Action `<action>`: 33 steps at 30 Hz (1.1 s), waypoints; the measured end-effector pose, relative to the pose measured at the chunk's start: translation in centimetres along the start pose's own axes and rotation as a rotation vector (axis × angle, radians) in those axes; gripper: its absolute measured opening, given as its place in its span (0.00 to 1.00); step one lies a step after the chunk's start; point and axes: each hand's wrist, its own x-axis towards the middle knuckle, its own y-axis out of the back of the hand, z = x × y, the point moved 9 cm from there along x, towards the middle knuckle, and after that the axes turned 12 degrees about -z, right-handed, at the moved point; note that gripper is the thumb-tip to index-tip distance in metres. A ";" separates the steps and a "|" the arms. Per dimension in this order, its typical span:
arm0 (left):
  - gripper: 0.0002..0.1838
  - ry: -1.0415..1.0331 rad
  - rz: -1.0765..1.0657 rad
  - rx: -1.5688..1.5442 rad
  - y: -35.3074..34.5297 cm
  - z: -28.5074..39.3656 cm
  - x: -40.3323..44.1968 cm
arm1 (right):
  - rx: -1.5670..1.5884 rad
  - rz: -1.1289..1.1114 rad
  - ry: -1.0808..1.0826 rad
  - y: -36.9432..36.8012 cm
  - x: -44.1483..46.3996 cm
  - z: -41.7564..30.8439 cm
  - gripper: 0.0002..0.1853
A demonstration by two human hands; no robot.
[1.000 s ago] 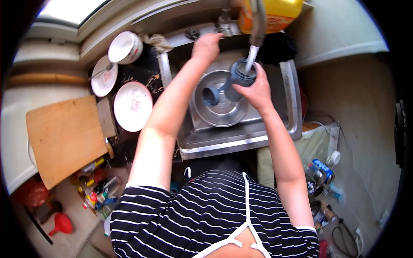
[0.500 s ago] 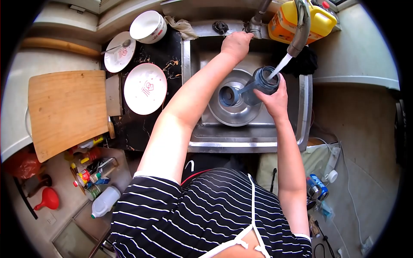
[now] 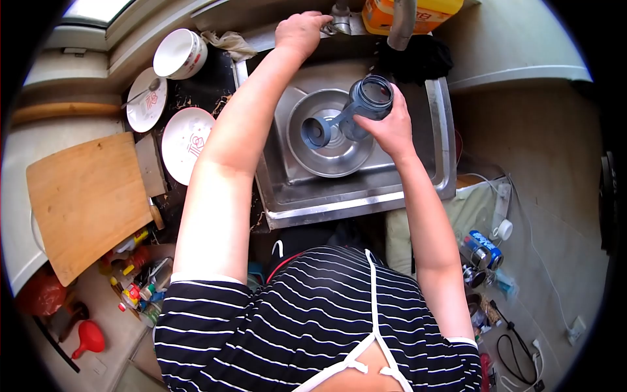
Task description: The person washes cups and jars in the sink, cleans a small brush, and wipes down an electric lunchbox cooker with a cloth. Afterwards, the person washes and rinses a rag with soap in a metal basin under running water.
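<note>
Your hands are apart, the left one reaching farther forward than the right. Your right hand (image 3: 390,124) is clamped around a translucent grey-blue plastic bottle (image 3: 353,128), thumb on the near side, its round open mouth tipped up towards you. The bottle is over the stainless-steel sink (image 3: 366,208), right of the middle and well in from the near edge, above a round, shiny metal basin (image 3: 330,167) on the sink floor. Its round grey-blue cap (image 3: 316,133) hangs out to the left on a strap, also above the basin. Your left hand (image 3: 300,34) is at the sink's far edge, fingertips at the metal tap fitting (image 3: 340,23); you cannot tell from this view whether they grip it. The grey metal spout (image 3: 402,27) ends beyond the bottle, near the sink's far right corner, where a crumpled black cloth-like bundle (image 3: 418,60) lies. A yellow plastic jug with an orange label (image 3: 418,16) stands behind that corner. On the black, pale-veined worktop (image 3: 208,88) to your left, stacked white bowls (image 3: 175,55) sit towards the far edge, a white plate with a metal spoon (image 3: 145,108) beside them, and a white pink-rimmed plate (image 3: 184,153) nearer you, partly hidden by your left arm.
</note>
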 end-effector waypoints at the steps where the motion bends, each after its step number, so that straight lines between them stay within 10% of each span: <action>1: 0.18 -0.005 -0.005 -0.003 -1.0 -0.2 -0.6 | -0.001 0.002 -0.007 0.2 -0.4 0.2 0.48; 3: 0.18 -0.105 0.422 -0.101 0.9 -0.2 -3.5 | -0.048 0.085 -0.085 1.2 -0.9 1.1 0.48; 7: 0.19 -0.148 -0.023 -0.545 -3.1 1.4 -9.6 | -0.212 0.073 -0.142 2.5 -2.3 1.1 0.47; 10: 0.47 -0.333 -0.399 -0.695 -4.0 7.5 -14.6 | -0.219 -0.009 0.031 1.4 -3.0 0.4 0.46; 13: 0.68 -0.335 -0.321 -0.536 -5.5 11.6 -18.6 | -0.151 0.042 -0.043 0.9 -4.1 0.0 0.46; 23: 0.56 -0.038 0.081 -0.867 -4.0 6.3 -21.8 | 0.217 -0.256 0.164 -2.0 -6.2 -5.9 0.38; 26: 0.55 -0.102 0.113 -0.855 -3.3 5.4 -21.1 | 0.768 -0.228 -0.096 -3.3 -4.9 0.6 0.25; 29: 0.54 0.036 0.067 -0.735 -4.7 4.2 -20.9 | -0.099 -0.249 -0.522 -5.8 -4.2 14.0 0.26; 33: 0.54 0.018 0.057 -0.948 -4.9 2.9 -20.9 | 0.041 -0.443 -0.813 -9.9 -6.8 20.0 0.28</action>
